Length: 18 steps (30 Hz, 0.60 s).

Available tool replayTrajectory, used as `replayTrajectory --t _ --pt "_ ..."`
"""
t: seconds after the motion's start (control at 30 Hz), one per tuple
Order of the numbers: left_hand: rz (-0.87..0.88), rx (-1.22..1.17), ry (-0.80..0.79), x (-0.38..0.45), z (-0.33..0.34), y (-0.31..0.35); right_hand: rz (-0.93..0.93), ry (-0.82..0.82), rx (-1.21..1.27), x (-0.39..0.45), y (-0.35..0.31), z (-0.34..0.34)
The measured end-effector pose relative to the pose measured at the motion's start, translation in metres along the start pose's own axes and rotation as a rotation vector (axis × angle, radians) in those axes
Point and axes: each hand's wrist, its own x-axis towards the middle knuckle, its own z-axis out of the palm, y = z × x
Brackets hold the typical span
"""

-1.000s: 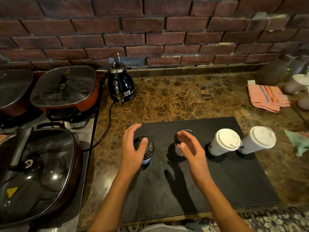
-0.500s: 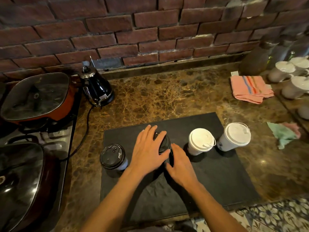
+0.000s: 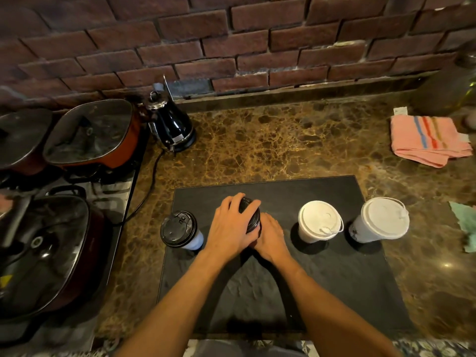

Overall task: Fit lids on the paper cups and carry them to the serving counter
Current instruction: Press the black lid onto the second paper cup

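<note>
Four paper cups stood in a row on the black mat (image 3: 334,279), all four with lids on. First from your left: a cup with a black lid (image 3: 180,230), standing free at the mat's left edge, untouched. Second: another black-lidded cup (image 3: 249,211), mostly covered by your hands. Your left hand (image 3: 230,228) lay spread over its lid from above, fingers draped across the top and thumb curled round the near rim, grasping it. Your right hand (image 3: 270,237) wrapped the cup's right side lower down, touching your left thumb; its fingers ran behind the cup, so you could not tell from here how tightly it closed. Third: a cup with a white lid (image 3: 319,222), just right of your right hand and apart from it. Fourth: a second white-lidded cup (image 3: 382,219), near the mat's right edge, tilted in the wide lens toward the right. Other items on the brown marble counter (image 3: 270,145): one black kettle (image 3: 171,124) against the brick wall (image 3: 231,47), its cord trailing toward you along the counter's left side; one pink striped cloth (image 3: 430,140), folded, at the far right; one green cloth (image 3: 466,225) at the right edge, partly cut off. Left of the counter: three pans with glass lids, the middle one red-sided (image 3: 92,135).
</note>
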Motion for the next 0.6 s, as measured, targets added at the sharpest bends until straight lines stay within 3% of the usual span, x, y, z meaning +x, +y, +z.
replayTrajectory --t 0.1,0.23,0.37,0.5,0.6 --pt "-0.050 -0.144 0.030 -0.011 -0.021 -0.002 -0.011 -0.035 0.265 -0.016 -0.020 -0.024" --pt "-0.173 -0.478 0.198 -0.032 -0.062 -0.008 -0.185 0.047 0.394 -0.047 -0.046 -0.052" --pt "-0.267 -0.938 0.296 -0.050 -0.110 -0.005 -0.401 0.101 0.280 -0.077 -0.079 -0.089" --pt "-0.254 -0.963 0.293 -0.063 -0.139 0.006 -0.645 0.154 -0.069 -0.101 -0.108 -0.129" --pt "-0.286 -1.198 0.392 -0.070 -0.157 0.030 -0.704 0.189 -0.120 -0.118 -0.123 -0.152"
